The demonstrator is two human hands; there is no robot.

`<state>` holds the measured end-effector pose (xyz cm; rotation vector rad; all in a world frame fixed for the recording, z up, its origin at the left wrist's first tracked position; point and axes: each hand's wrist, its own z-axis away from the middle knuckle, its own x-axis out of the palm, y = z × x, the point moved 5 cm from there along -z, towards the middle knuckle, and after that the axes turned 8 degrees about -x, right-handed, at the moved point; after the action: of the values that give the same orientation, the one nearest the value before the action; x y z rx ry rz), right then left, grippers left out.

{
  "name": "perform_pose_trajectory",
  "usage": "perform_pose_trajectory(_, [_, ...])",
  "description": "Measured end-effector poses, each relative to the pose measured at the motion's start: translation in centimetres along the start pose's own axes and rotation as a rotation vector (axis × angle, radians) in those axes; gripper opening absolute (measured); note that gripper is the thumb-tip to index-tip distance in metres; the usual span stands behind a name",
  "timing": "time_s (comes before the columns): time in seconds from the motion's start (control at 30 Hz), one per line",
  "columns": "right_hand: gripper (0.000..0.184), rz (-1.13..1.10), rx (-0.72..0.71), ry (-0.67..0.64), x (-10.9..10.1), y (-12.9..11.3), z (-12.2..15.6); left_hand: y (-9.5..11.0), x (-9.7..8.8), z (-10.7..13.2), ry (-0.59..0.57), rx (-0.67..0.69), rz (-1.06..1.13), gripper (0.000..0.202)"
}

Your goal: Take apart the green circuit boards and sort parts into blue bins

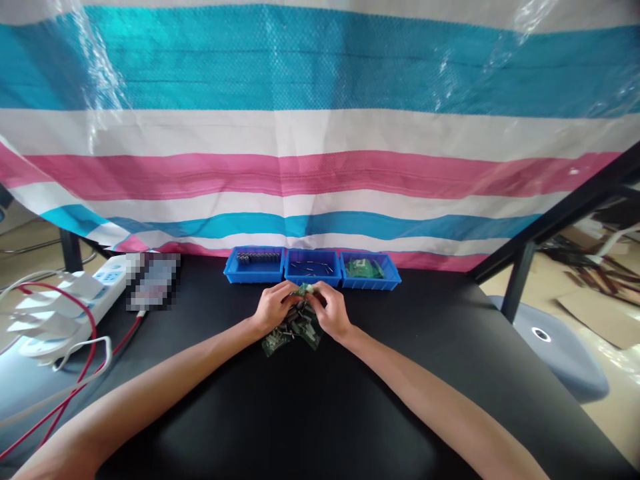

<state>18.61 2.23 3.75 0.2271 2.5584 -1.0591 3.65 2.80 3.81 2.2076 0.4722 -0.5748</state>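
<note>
Both my hands meet over the middle of a black table [425, 347]. My left hand [271, 307] and my right hand [331, 311] are closed, pinching a small green circuit board [303, 289] between their fingertips. Below them lies a small pile of green circuit boards [293, 330] with dark parts on them. Just beyond stand three blue trays in a row: the left tray [254, 265] holds dark small parts, the middle tray [313, 267] holds thin metal pins, the right tray [369, 270] holds green boards.
A white power strip [65, 300] with white plugs and red and white cables lies at the table's left. A blurred patch sits beside it. A striped tarp [320, 167] hangs behind the trays. A black frame leg [517, 280] and grey stool [560, 347] stand at the right.
</note>
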Motion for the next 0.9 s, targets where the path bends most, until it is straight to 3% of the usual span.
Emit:
perform_pose_trajectory(0.57, [0.013,-0.015,0.071,0.05,-0.02,0.39,0.12,-0.44,-0.04,-0.3,-0.025,-0.029,0.055,0.014])
perform_pose_trajectory(0.9, [0.013,0.005,0.126,0.128,-0.31,0.4,0.27,0.44,-0.16,-0.12,-0.068,-0.023,0.004,0.016])
